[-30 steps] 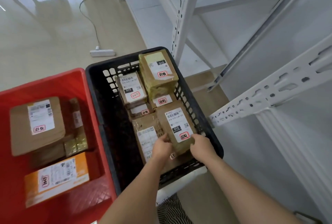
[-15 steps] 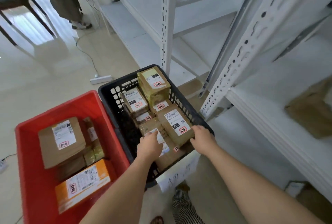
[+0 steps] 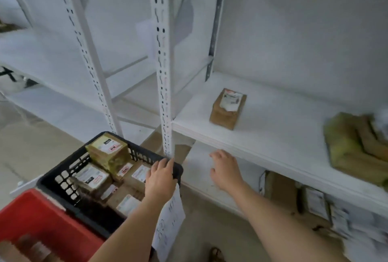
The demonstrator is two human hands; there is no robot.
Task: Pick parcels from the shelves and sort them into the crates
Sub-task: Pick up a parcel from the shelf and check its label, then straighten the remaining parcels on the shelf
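Observation:
A black crate (image 3: pixel 52 179) on the floor holds several brown labelled parcels (image 3: pixel 108 152). My left hand (image 3: pixel 160 179) hovers over the crate's right corner with relaxed fingers and holds nothing. My right hand (image 3: pixel 225 170) is raised, empty, fingers spread, just below the front edge of the white shelf board (image 3: pixel 273 135). A brown parcel (image 3: pixel 227 108) with a white label lies on that board. At the right edge lies a blurred pile of greenish-brown parcels (image 3: pixel 352 146). A red crate (image 3: pixel 48 226) stands at the lower left.
White perforated uprights (image 3: pixel 163 72) of the rack rise beside the black crate. More labelled parcels (image 3: pixel 315 203) lie on the lower shelf at right. A paper sheet (image 3: pixel 170 219) hangs from the black crate's near side. Beige floor lies to the left.
Both hands have let go of the parcel in the black crate and lifted away. My right hand moved right toward the shelf. The view swung up to the shelf.

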